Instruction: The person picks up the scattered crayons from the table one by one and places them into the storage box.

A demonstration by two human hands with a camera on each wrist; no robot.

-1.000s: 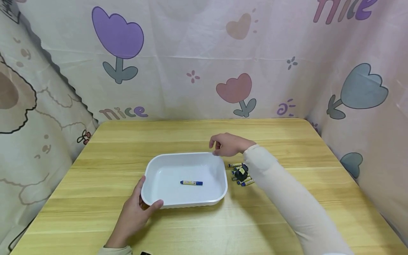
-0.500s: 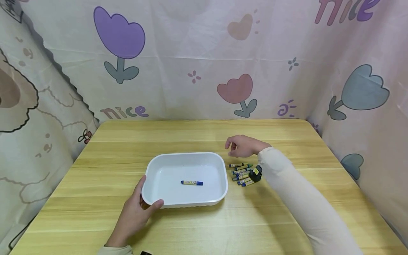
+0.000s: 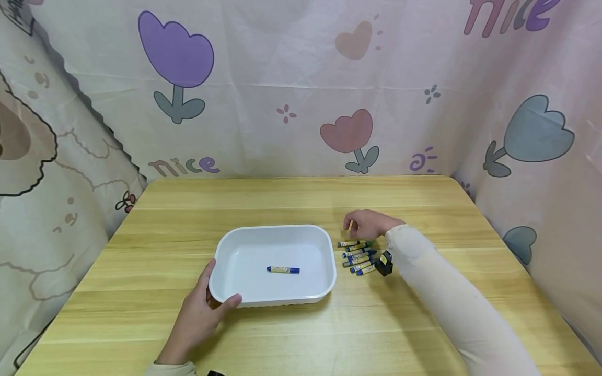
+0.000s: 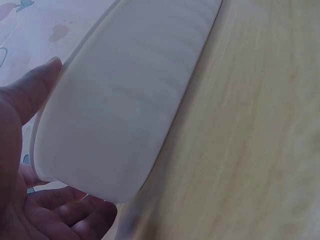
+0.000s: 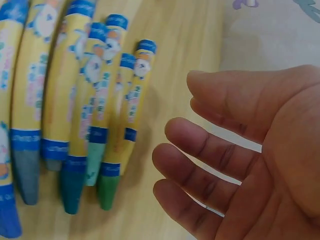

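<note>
My left hand [image 3: 198, 314] grips the near left corner of a white plastic tray [image 3: 273, 228], thumb on the rim and fingers against the outer side. The left wrist view shows that tray's wall [image 4: 110, 110] from outside. Inside lies a single blue crayon [image 3: 283, 270] in a yellow wrapper. Right of the tray is a loose pile of crayons [image 3: 359, 259] with blue-banded wrappers. Just behind the pile hovers my right hand [image 3: 370, 224], fingers loosely bent and holding nothing. Seen close in the right wrist view, the crayons [image 5: 67, 85] have grey, green, teal and blue tips, apart from the fingertips.
Everything stands on a wood-grain table [image 3: 282, 339]. A printed cloth [image 3: 263, 104] hangs behind it and along both sides. A small black device [image 3: 384, 263] sits on the right wrist, close to the crayons' right end.
My right hand has moved from over the tray's far right corner to the right, then lower toward the pile of crayons. The left hand, tray and blue crayon stay put.
</note>
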